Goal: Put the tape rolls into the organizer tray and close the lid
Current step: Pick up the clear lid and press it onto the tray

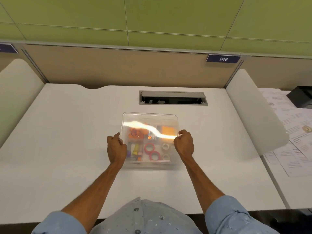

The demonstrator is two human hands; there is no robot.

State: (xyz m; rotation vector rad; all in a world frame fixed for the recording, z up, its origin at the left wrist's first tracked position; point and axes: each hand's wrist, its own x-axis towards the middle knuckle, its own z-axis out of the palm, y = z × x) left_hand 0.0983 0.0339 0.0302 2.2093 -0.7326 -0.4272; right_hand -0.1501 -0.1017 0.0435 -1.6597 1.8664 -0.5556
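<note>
A clear plastic organizer tray (148, 166) sits in the middle of the white desk. Above it I hold the clear lid (149, 116), its far edge tilted up and a bright glare streak across it. My left hand (116, 148) pinches the lid's left edge, and my right hand (184, 143) pinches its right edge. Seen through the lid, two red tape rolls (152, 152) lie in a front compartment and two white tape rolls (165, 151) in the compartment to their right. Orange items fill the far compartments, small bottles the front left one.
A grey cable hatch (173, 97) stands open in the desk behind the tray. White rounded dividers (253, 112) flank the desk on both sides. Printed papers (293, 141) and a black box (301, 97) lie on the neighbouring desk to the right.
</note>
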